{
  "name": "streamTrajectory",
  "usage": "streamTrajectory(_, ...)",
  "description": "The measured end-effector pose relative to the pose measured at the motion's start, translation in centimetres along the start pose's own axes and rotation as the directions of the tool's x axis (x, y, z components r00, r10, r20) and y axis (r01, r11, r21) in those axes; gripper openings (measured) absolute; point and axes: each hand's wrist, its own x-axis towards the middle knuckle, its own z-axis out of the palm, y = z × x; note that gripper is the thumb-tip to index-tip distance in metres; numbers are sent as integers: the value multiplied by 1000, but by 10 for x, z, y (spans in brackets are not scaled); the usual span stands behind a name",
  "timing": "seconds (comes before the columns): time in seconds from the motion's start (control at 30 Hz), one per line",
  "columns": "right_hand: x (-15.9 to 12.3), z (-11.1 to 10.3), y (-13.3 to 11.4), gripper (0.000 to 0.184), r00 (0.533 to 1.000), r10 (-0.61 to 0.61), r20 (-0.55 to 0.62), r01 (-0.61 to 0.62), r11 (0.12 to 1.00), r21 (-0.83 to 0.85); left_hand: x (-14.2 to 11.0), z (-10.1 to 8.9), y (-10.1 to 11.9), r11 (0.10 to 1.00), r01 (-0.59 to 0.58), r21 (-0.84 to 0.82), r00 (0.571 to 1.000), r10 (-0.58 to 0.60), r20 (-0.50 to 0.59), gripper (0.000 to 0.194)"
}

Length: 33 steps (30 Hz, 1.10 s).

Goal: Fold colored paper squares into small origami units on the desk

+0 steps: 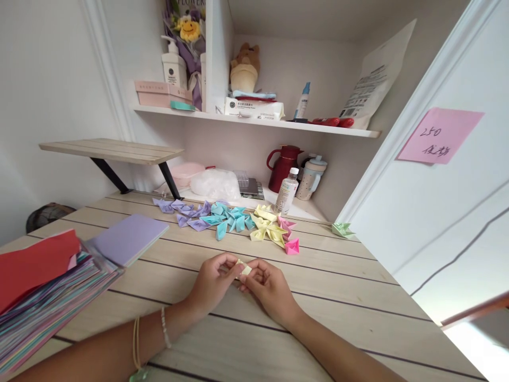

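Between my fingertips is a small piece of folded pale yellow paper (245, 269), held above the slatted wooden table (318, 329). My left hand (214, 278) pinches its left side with thumb and fingers. On the other side, my right hand (270, 289) grips it with thumb and curled fingers. Much of the paper is hidden by the fingers. Beyond the hands lie folded paper boats in groups: purple boats (193, 213), turquoise boats (228, 216), yellow boats (267, 225) and pink boats (292, 246). A single green boat (342, 229) lies at the table's right edge.
At left are a stack of coloured paper (59, 302), a red sheet (37, 265) and a purple pad (129, 239). A small raised shelf (111, 150) stands behind them. At the back are a bottle (287, 191), a dark red jug (285, 168) and a tumbler (312, 178).
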Motion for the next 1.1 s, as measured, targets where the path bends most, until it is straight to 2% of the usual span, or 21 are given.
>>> streamTrajectory(0.17, -2, 1, -1, 25, 997, -74, -31, 72, 995, -68, -4, -2, 6, 980, -127, 153, 992, 127, 10, 22)
streamTrajectory(0.33, -4, -1, -8, 23, 971, -185, -152, 136, 949, -286, -1, -4, 5, 980, -176, 90, 984, 175, 17, 18)
streamTrajectory(0.4, -3, -2, -9, 24, 954, -213, -212, 137, 936, -323, 1, -4, 3, 972, -220, 84, 975, 220, 12, 19)
streamTrajectory(0.5, -3, -3, -9, 27, 964, -166, -208, 113, 963, -244, 2, -3, 1, 958, -265, 109, 964, 266, 13, 20)
streamTrajectory(0.6, -2, -2, -9, 30, 980, -115, -164, 95, 988, -124, 3, -3, -2, 956, -264, 130, 965, 263, 25, 20)
streamTrajectory(0.7, -2, -2, -8, 30, 981, -94, -167, 84, 994, -68, 3, -3, -2, 951, -267, 155, 964, 266, 28, 20)
streamTrajectory(1.1, -4, 0, -10, 22, 974, -94, -205, 80, 994, -73, -3, 2, 7, 914, -339, 223, 940, 336, 52, 22)
